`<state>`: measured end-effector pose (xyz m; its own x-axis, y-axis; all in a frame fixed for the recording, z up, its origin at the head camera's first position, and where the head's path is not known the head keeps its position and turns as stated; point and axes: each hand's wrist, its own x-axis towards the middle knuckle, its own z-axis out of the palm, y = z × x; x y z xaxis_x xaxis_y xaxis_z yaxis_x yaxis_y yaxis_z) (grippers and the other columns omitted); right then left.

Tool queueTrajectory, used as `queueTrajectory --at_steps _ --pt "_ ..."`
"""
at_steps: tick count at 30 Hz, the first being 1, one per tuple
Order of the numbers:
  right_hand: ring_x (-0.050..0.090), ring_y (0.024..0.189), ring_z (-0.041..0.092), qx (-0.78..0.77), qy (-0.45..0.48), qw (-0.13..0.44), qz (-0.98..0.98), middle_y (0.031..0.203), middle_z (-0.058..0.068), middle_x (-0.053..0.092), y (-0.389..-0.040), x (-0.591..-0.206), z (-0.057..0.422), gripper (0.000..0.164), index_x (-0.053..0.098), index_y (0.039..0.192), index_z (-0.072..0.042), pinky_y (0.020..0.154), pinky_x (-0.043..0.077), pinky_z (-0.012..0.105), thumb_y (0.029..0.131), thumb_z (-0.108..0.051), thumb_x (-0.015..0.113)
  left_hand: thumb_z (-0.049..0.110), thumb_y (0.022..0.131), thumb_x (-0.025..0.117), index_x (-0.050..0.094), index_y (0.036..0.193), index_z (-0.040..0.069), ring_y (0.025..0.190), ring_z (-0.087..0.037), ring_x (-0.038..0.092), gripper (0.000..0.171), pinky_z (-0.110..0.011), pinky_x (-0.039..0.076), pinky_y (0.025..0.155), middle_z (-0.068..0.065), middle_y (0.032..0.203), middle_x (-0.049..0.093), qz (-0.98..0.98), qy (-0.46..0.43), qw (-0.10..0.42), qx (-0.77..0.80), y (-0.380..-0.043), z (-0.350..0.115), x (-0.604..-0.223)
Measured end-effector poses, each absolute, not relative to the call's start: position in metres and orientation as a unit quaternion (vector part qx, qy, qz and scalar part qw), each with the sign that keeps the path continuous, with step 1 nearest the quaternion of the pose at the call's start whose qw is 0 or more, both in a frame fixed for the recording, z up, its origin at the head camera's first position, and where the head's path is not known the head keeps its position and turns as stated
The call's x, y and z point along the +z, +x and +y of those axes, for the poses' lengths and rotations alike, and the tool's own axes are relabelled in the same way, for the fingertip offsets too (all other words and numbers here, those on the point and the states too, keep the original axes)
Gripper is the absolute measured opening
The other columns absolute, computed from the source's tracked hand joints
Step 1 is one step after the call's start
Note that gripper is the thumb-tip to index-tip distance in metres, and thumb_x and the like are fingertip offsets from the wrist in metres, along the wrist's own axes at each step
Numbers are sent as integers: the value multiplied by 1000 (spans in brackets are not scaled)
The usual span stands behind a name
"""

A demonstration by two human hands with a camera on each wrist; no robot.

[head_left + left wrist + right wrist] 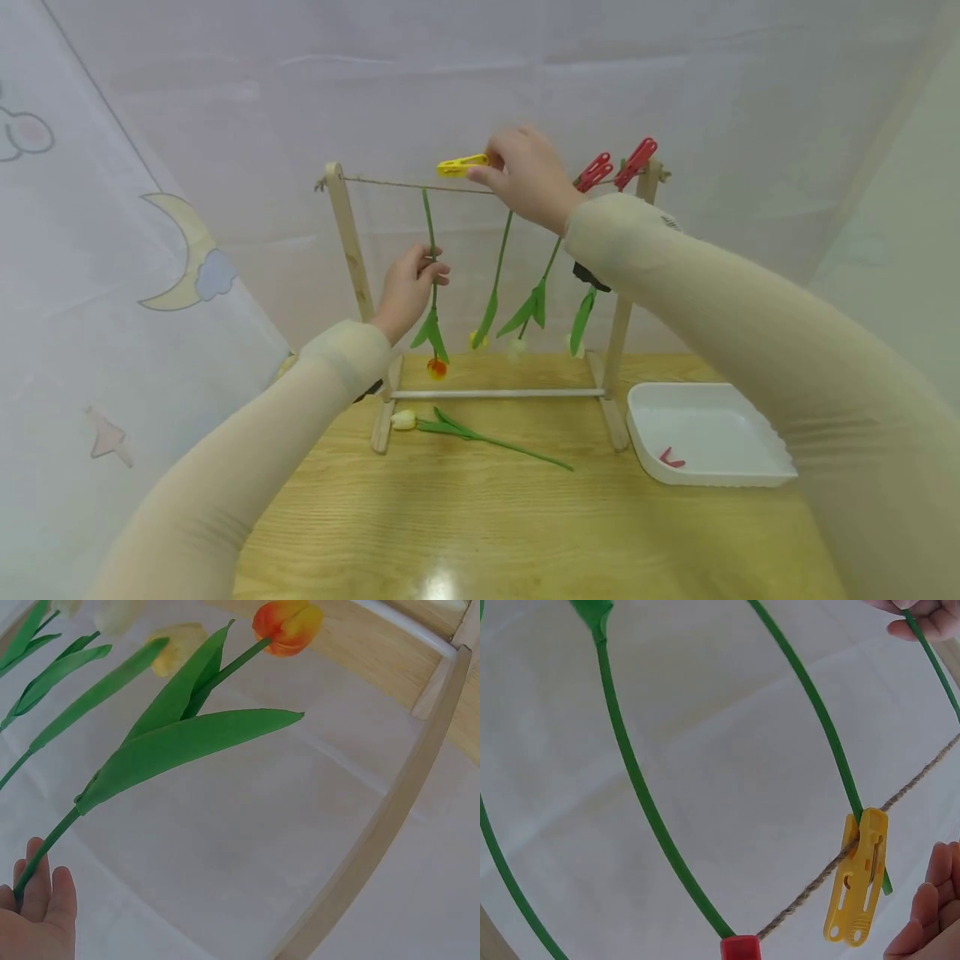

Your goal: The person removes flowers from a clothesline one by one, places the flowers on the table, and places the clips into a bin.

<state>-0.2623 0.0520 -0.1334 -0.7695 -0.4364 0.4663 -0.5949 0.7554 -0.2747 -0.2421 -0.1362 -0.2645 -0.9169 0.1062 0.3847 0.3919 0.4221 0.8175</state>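
Observation:
My left hand (405, 292) pinches the green stem of an orange tulip (437, 368), which hangs bloom down. Its stem's upper end is at the twine (390, 182), with no clothespin on it. Above the twine, a yellow clothespin (461, 166) is pinched in my right hand (528, 177), pointing left. Another yellow clothespin (857, 877) fastens a neighbouring stem to the twine in the right wrist view; my right hand hides it from the head camera. Red clothespins (595, 172) sit on the twine farther right, above hanging white tulips (517, 347).
A wooden frame (349, 233) carries the twine. Under the frame, a white tulip (403, 420) lies on the wooden table (450, 517). On the right stands a white tray (712, 479) with a red clothespin (671, 458) inside. Pale cloth hangs behind and at left.

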Motion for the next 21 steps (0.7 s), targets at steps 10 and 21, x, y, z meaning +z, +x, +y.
queueTrajectory --at_steps 10,21 --pt "41 98 27 300 264 191 -897 102 12 56 -247 -156 70 33 60 102 0 82 35 39 97 -33 62 4 103 46 51 129 -7 94 -31 66 29 -38 51 93 -22 107 66 -835 -162 133 -509 -234 -139 -273" --pt "41 90 26 355 258 206 -875 98 13 61 -232 -175 98 26 63 98 2 76 35 33 95 -24 66 3 102 47 51 128 -8 93 -31 66 29 -37 53 91 -23 107 65 -830 -183 133 -510 -224 -141 -283"
